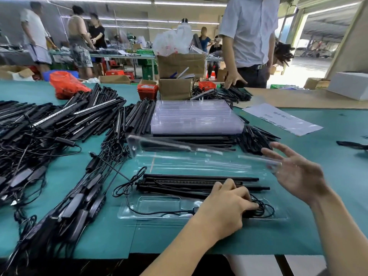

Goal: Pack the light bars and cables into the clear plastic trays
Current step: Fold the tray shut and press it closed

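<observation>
Left hand (229,204) seemingly on cable (260,211)

In front of me the clear plastic tray (159,204) lies open and flat on the bench, its hinged lid (191,154) lifted at the far side. Three black light bars (199,183) lie lengthwise across its middle, side by side. A black cable (127,188) loops off the tray's left edge (partly on the bench), its coiled end (262,211) in the near right pocket
</observation>
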`<state>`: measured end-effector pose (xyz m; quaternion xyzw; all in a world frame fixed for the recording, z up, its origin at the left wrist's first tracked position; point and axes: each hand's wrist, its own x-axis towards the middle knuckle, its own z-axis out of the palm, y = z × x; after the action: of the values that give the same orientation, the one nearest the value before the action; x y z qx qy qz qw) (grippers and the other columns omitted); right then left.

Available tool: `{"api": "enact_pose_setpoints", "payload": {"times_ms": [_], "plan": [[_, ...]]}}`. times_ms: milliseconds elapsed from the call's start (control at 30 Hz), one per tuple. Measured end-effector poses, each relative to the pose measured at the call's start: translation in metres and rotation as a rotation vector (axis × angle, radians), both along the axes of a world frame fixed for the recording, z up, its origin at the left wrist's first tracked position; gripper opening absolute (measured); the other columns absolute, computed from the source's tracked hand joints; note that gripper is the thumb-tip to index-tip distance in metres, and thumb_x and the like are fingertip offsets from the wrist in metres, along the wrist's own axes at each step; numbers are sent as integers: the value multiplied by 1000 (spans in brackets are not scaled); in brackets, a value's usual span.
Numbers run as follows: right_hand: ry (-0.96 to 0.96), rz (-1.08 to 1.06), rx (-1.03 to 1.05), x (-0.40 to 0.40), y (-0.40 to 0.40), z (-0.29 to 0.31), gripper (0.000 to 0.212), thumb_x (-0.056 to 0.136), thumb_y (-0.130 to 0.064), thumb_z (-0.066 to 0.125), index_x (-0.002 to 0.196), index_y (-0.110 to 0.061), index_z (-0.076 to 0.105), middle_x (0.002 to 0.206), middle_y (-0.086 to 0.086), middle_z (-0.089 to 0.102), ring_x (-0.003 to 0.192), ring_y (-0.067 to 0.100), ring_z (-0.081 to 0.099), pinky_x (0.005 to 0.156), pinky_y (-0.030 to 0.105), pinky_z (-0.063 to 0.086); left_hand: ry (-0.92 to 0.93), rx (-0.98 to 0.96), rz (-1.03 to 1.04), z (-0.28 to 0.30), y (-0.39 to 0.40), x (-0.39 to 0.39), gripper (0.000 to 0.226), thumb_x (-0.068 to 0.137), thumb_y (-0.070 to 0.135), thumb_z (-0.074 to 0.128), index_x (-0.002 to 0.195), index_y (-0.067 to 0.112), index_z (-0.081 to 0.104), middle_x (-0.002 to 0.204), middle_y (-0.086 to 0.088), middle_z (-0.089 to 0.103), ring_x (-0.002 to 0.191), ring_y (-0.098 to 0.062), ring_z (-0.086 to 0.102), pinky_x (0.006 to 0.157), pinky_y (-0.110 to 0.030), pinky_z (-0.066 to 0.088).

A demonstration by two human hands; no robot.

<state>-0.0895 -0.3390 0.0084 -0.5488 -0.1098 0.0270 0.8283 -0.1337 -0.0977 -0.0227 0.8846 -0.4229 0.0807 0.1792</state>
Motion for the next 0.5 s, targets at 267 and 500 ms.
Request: {"api": "enact_pose_setpoints", "payload": {"times_ms": [267,500], "plan": [[165,285,-1118,-6,11,41,52,78,19,57,119,-12,66,128,0,65,127,11,53,104,31,40,-89,-56,95,5,-3,-13,20,90,0,54,99,17,57,91,-1,70,93,-24,44,76,-34,33],[180,1,-1802,-3,73,35,22,104,-39,41,113,-21,49,121,3,49,116,25,49,104,42,38,-300,81,61,3,1,-36,17,90,20,47,89,26,62,78,10,67,67,-11,60,61,-22,48]]}}
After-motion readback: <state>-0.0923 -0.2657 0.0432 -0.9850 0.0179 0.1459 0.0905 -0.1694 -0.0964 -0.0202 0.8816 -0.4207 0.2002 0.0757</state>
